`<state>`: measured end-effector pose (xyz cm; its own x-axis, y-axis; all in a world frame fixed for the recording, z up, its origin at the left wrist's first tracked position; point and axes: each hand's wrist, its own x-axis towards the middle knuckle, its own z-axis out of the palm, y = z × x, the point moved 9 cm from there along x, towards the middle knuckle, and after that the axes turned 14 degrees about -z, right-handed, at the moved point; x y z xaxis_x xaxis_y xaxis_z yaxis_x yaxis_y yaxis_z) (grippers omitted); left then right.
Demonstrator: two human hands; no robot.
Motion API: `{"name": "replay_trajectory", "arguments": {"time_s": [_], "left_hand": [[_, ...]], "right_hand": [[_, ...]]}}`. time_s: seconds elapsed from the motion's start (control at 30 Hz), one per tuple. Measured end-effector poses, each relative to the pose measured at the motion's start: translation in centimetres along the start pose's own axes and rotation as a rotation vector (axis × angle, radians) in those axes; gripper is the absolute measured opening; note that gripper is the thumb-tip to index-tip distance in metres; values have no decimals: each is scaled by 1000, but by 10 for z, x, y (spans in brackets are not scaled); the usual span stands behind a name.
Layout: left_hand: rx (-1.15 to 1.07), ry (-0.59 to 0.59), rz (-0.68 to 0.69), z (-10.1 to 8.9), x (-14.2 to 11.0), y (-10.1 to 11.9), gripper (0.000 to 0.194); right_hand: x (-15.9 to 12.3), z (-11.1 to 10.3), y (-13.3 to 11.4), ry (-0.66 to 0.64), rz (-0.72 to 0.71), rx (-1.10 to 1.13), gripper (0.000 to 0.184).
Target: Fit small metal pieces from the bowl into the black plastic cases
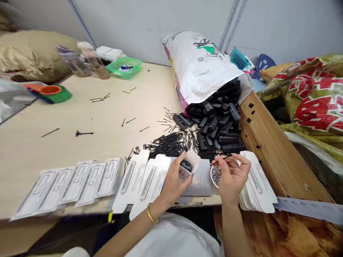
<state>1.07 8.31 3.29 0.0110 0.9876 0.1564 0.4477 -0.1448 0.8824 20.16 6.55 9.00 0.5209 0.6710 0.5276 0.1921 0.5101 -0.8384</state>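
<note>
My left hand (174, 182) grips a small white cardboard box (195, 162) whose open end faces up and shows a dark rounded part inside. Between the fingertips of my right hand (233, 175) is a thin black stick (223, 157). It hangs over a small white bowl (212, 178) of tiny shiny metal pieces, probably screws. Beyond both hands lies a heap of thin black sticks (167, 144). Flat white cartons (257, 178) are stacked beside my right hand, and more flat cartons (154, 178) lie beside my left. A grey board (205, 185) rests between the hands.
A white sack (198, 67) spills black plastic casings (211, 123) onto the table. Several packed boxes (85, 182) line the front left. A green basket (127, 73) and bottles (93, 60) stand at the back left. A wooden ledge (281, 153) bounds the right side.
</note>
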Motion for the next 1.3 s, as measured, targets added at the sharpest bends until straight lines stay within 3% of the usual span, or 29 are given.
{"name": "replay_trajectory", "arguments": {"time_s": [0.13, 0.23, 0.33, 0.47, 0.77, 0.87, 0.97, 1.1, 1.3], "left_hand": [[29, -24, -85, 4, 5, -8, 65], [62, -55, -100, 6, 8, -10, 67], [109, -93, -102, 8, 9, -12, 67], [184, -173, -53, 16, 8, -17, 71], [274, -374, 82, 40, 1, -19, 80], [269, -388, 111, 39, 0, -13, 81], [265, -379, 148, 36, -1, -10, 78], [234, -345, 198, 32, -3, -10, 70], [171, -356, 264, 20, -6, -5, 52]], "right_hand": [[-5, 5, 19, -124, 74, 18, 18], [-9, 14, 24, -317, 58, -120, 9], [-16, 28, 23, -550, -11, -307, 14], [-28, 50, 28, -825, -91, -368, 20], [-46, 69, 72, -1312, -6, -452, 19], [-51, 72, 77, -1301, 36, -362, 12], [-57, 74, 85, -1218, 185, -223, 10], [-60, 76, 88, -1203, 269, -227, 9], [-59, 76, 73, -1220, 309, -281, 15]]}}
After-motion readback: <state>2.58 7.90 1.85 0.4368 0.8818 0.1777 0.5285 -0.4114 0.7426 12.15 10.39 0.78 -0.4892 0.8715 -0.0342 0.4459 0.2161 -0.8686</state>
